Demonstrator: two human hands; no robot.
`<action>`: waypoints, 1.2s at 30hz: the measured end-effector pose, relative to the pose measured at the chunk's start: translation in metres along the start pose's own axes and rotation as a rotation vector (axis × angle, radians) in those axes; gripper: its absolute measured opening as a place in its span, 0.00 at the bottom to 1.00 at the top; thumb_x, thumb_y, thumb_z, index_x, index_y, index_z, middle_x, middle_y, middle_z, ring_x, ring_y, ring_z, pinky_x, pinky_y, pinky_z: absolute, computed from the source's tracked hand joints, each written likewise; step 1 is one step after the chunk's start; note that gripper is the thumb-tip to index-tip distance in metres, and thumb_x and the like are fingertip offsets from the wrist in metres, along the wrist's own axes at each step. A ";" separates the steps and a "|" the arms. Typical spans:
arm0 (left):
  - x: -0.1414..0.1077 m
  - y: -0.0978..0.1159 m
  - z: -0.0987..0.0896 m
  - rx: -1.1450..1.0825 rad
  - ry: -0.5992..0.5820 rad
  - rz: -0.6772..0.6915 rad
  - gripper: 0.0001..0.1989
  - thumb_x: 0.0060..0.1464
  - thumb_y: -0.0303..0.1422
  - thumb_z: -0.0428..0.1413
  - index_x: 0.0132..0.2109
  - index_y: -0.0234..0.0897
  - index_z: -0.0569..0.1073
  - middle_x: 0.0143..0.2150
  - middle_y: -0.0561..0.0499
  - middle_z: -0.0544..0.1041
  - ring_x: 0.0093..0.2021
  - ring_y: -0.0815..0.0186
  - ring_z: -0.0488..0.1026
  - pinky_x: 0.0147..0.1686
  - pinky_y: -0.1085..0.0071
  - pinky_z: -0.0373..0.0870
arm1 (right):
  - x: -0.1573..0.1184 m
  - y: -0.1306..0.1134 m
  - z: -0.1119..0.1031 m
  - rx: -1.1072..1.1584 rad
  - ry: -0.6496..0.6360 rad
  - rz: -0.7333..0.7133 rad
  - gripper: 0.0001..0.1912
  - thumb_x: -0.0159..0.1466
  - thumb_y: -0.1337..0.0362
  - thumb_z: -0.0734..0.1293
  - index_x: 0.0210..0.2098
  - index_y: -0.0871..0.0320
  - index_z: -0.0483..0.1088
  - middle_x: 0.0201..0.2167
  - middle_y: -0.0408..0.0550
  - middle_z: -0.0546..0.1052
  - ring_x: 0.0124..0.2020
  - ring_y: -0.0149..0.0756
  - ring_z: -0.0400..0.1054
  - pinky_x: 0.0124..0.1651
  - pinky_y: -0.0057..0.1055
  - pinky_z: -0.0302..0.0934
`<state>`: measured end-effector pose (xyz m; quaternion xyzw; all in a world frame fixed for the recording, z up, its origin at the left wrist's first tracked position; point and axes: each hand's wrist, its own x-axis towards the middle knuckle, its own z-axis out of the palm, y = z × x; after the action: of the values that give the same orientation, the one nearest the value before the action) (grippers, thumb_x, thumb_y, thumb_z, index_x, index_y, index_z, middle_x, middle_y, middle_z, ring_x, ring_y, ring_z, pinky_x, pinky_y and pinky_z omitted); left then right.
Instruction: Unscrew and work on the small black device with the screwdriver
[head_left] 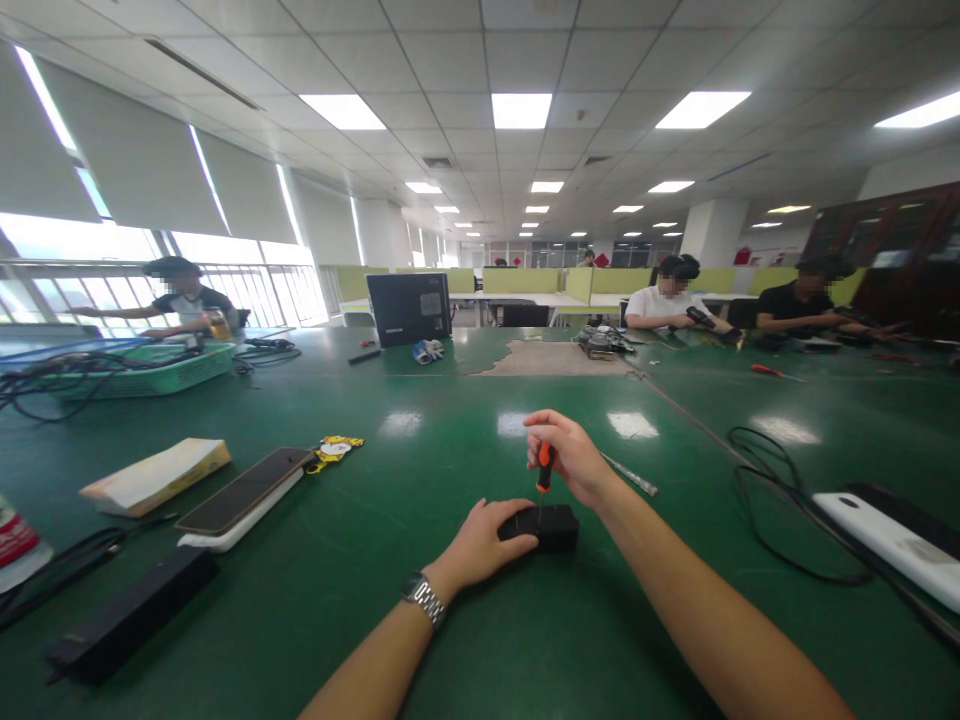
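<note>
On the green table in front of me lies a small black box-shaped block (pixel 559 528). My left hand (pixel 484 540), with a metal-band watch at the wrist, grips the block's left end, thumb along the near side. An orange and black screwdriver (pixel 544 468) stands upright over the block, its thin shaft reaching down to the top face. My right hand (pixel 566 455) has its fingers around the screwdriver's handle from above. Whether the tip sits in a screw is too small to tell.
A clear thin strip (pixel 630 475) lies right of the block. At left are a phone (pixel 247 490), a tissue pack (pixel 157 475), a long black bar (pixel 135 610) and a green basket (pixel 150 370). Cables and a white device (pixel 892 545) lie right. Other people sit across the table.
</note>
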<state>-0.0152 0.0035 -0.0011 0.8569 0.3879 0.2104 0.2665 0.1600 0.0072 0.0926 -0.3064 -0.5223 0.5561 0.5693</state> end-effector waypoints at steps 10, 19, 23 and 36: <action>0.000 0.002 0.000 -0.012 0.003 0.007 0.22 0.56 0.42 0.57 0.57 0.46 0.68 0.55 0.51 0.73 0.54 0.55 0.68 0.64 0.50 0.44 | -0.001 0.000 -0.001 0.045 -0.020 0.047 0.14 0.52 0.60 0.71 0.37 0.57 0.70 0.27 0.42 0.73 0.28 0.32 0.70 0.30 0.28 0.64; 0.000 0.001 0.000 -0.010 0.007 0.013 0.22 0.56 0.42 0.57 0.57 0.47 0.68 0.56 0.51 0.73 0.54 0.56 0.68 0.64 0.51 0.45 | 0.000 -0.002 -0.001 0.048 -0.071 0.068 0.15 0.54 0.58 0.69 0.39 0.56 0.69 0.21 0.39 0.71 0.23 0.32 0.67 0.30 0.32 0.64; 0.000 0.001 0.000 -0.014 0.018 0.009 0.21 0.56 0.42 0.57 0.56 0.47 0.68 0.55 0.52 0.73 0.54 0.56 0.68 0.64 0.52 0.45 | 0.002 0.000 -0.002 0.025 0.014 0.026 0.15 0.52 0.60 0.71 0.38 0.55 0.70 0.30 0.42 0.74 0.31 0.33 0.69 0.32 0.29 0.65; 0.000 -0.001 0.002 -0.041 0.009 0.001 0.22 0.56 0.42 0.58 0.57 0.48 0.68 0.56 0.52 0.72 0.55 0.56 0.67 0.65 0.50 0.41 | 0.000 -0.001 -0.002 0.036 0.004 0.028 0.14 0.54 0.59 0.71 0.38 0.56 0.70 0.21 0.37 0.69 0.22 0.28 0.65 0.33 0.30 0.63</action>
<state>-0.0145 0.0035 -0.0029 0.8504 0.3844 0.2224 0.2821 0.1621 0.0078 0.0929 -0.3044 -0.5070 0.5725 0.5679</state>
